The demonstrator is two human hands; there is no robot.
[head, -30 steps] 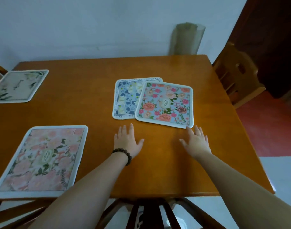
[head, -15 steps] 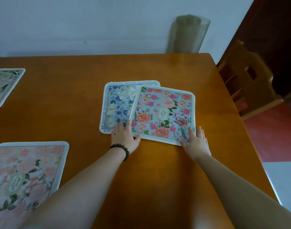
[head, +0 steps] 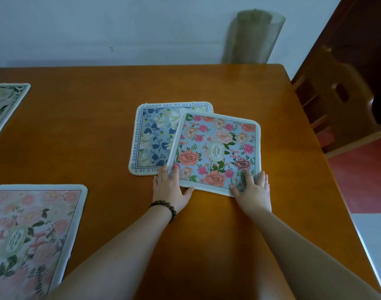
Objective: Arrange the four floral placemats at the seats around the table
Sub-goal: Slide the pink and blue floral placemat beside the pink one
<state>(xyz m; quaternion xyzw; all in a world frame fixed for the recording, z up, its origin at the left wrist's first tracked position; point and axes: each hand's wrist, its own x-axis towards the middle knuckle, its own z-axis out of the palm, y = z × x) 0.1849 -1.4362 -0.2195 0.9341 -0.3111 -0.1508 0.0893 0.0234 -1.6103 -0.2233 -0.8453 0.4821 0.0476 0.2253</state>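
Note:
A light blue placemat with pink flowers [head: 215, 148] lies askew on a navy-and-white floral placemat [head: 155, 135] at the middle of the wooden table [head: 88, 137]. My left hand [head: 170, 189], a bead bracelet on its wrist, grips that top mat's near left corner, whose left edge looks slightly raised. My right hand [head: 253, 191] holds the near right corner, fingers on top and thumb at the edge. A pink floral placemat [head: 34, 230] lies flat at the near left. A pale green placemat [head: 3, 105] lies at the far left, cut off by the frame.
A wooden chair [head: 341, 109] stands past the table's right edge. A grey-green roll of mesh [head: 254, 37] leans on the white wall behind the far right corner. Red floor shows at the right.
Both hands slid forward from the bare tabletop onto the near corners of the blue-and-pink placemat and took hold. My view moved closer and to the right.

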